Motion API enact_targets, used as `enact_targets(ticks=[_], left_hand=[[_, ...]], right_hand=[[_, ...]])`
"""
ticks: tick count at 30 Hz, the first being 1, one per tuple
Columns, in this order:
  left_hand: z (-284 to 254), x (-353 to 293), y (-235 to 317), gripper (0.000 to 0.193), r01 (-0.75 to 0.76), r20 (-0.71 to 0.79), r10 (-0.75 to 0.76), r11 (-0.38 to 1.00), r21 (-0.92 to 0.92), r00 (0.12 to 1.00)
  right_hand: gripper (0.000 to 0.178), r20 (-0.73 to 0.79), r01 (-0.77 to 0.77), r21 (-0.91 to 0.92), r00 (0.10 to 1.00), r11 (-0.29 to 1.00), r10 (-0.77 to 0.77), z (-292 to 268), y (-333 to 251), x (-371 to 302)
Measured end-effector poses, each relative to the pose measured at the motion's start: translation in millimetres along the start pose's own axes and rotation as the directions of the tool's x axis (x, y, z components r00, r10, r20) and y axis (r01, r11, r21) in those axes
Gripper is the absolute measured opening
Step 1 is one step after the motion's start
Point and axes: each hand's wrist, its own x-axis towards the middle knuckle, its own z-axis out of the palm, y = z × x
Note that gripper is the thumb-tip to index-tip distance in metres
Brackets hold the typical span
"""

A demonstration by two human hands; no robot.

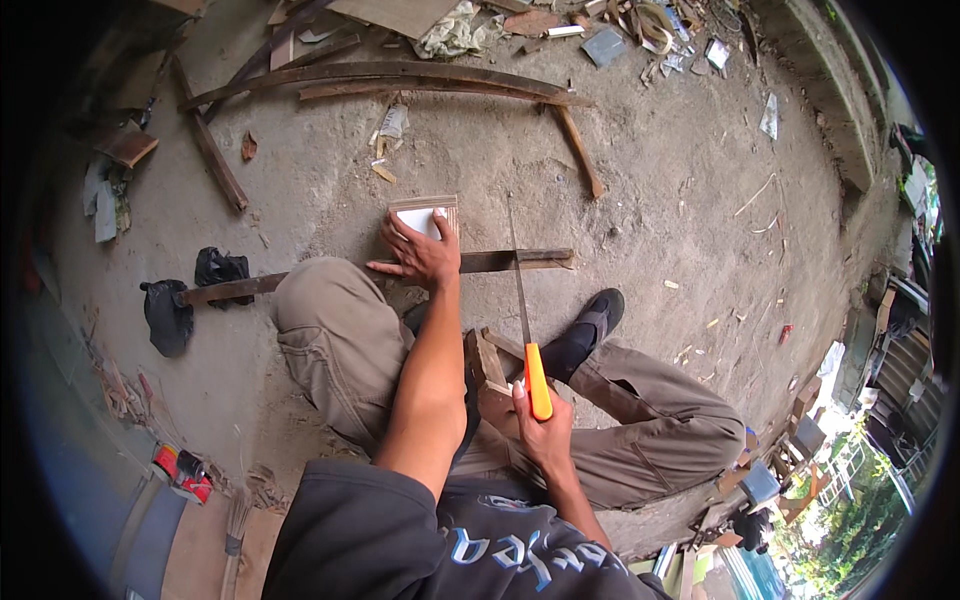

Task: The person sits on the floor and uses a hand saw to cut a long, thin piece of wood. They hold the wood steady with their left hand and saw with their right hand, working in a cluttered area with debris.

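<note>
wooden strip (495, 262) runs beneath the spread-fingered left grip (428, 258), crossed by the yellow-handled saw (536, 370) clasped in the right grip (547, 436); sawing seems underway, probably calling next for steady strokes.

Soft daylight — lower-right glare — edges bowed, dark.

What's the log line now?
left hand: on white-topped square block | right hand: holds yellow-handled metal saw | saw blade: across long dark wooden strip
</note>
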Motion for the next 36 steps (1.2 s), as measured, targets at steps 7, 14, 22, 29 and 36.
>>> enact_targets(ticks=[7, 14, 22, 29, 36], left_hand=[[2, 11, 3, 0.075, 0.022, -0.011, -0.021, 0.997, 0.073, 1.000], [7, 8, 4, 0.075, 0.008, 0.014, -0.009, 0.998, 0.063, 1.000], [9, 6, -7, 0.071, 0.004, -0.015, -0.003, 0.996, 0.090, 1.000], [1, 2, 1, 0.070, 0.038, 0.000, -0.038, 0.998, 0.049, 0.999], [4, 5, -2, 0.073, 0.043, -0.017, -0.042, 0.996, 0.081, 0.999]], right_hand=[[0.027, -0.032, -0.050, -0.006, 0.998, 0.999, 0.050, -19, -59, 23], [0.023, -0.058, -0.248, -0.011, 0.967, 0.969, 0.247, -36, -57, -38], [0.033, -0.124, -0.140, -0.105, 0.984, 0.985, 0.127, -25, -57, 4], [0.030, -0.098, -0.034, 0.021, 0.995, 0.999, 0.036, 17, -2, 69], [0.022, 0.006, 0.109, -0.080, 0.994, 0.991, -0.109, -1, 11, 69]])
